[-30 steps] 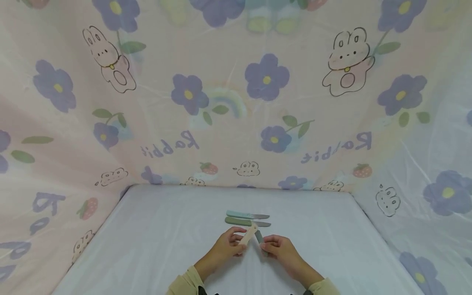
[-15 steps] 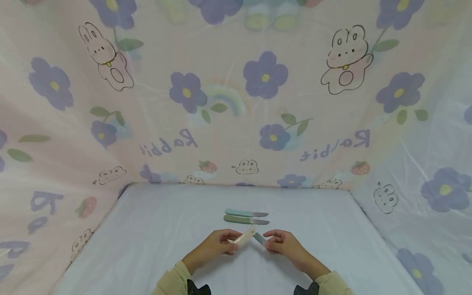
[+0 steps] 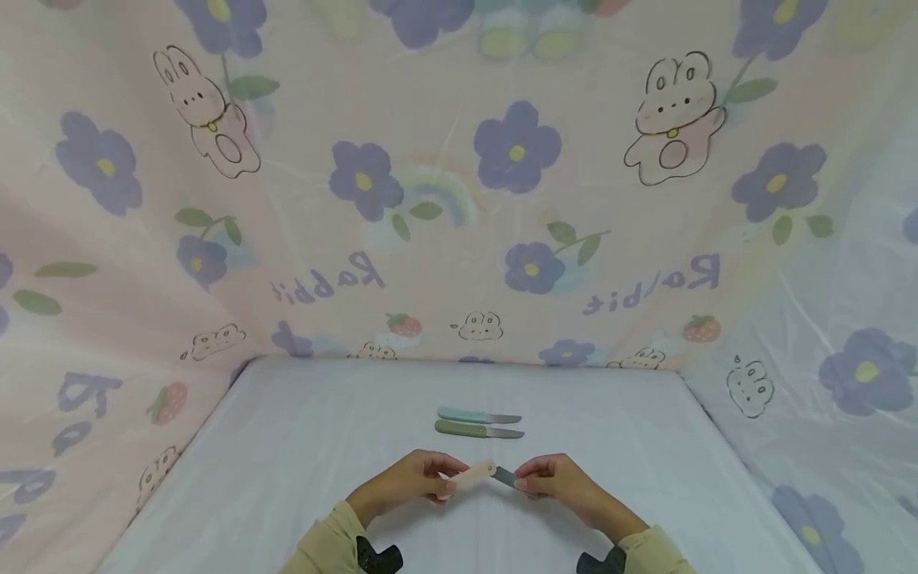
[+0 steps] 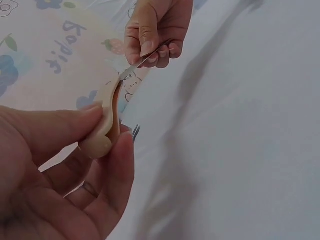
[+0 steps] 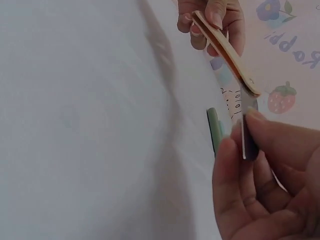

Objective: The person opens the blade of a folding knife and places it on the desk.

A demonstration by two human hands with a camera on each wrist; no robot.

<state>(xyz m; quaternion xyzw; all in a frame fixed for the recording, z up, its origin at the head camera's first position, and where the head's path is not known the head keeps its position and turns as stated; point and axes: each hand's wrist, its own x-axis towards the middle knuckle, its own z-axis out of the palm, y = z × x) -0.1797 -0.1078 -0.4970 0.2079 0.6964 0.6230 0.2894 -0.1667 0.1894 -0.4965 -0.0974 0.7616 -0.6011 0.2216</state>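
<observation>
My left hand pinches the cream handle of a folding knife between thumb and fingers. From the handle's pivot end the grey blade swings out, and my right hand pinches it near its tip. Handle and blade form a wide, shallow angle, peaked at the pivot. In the left wrist view the slot along the handle faces the camera. The right wrist view has the blade between thumb and fingertips, its end partly covered. Both hands are held above the white table, over their shadows.
Beyond the hands lie two unfolded folding knives, a light blue one and a green one, side by side with blades pointing right. The white table ends at patterned cloth walls at the back and sides.
The blade has swung out from the cream handle, from a sharp bend to a nearly straight line. My hands have moved apart, and the knife has come nearer, away from the two lying knives.
</observation>
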